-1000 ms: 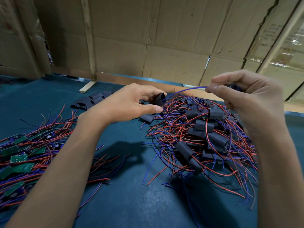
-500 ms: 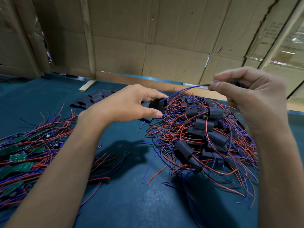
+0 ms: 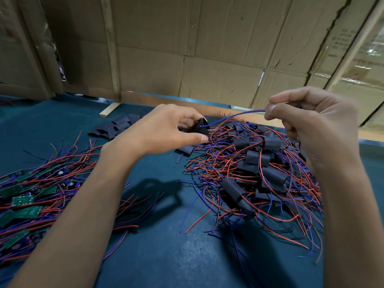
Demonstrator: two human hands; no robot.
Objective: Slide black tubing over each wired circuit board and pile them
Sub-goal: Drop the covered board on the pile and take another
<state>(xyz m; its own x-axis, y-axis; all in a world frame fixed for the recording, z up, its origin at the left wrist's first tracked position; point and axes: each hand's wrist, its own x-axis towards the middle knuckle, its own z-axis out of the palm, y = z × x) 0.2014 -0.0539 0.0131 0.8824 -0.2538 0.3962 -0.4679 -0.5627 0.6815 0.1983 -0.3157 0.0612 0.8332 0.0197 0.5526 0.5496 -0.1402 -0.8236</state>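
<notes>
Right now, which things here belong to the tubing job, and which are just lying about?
Job: left hand gripping black tube; right hand pinching blue wire; bare boards; sleeved pile; spare tubing.
Lying about: wood strip; cardboard.

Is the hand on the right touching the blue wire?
Touching. The head view shows the right hand pinching the blue wire between thumb and fingertip; the wire's end disappears into that pinch with no gap.

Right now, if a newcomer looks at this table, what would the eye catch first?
First, the two hands raised mid-table: the left hand grips a piece of black tubing, and the right hand pinches a blue wire running out of it. Next, the tangled pile of sleeved boards at right, then the bare green boards at far left.
</notes>
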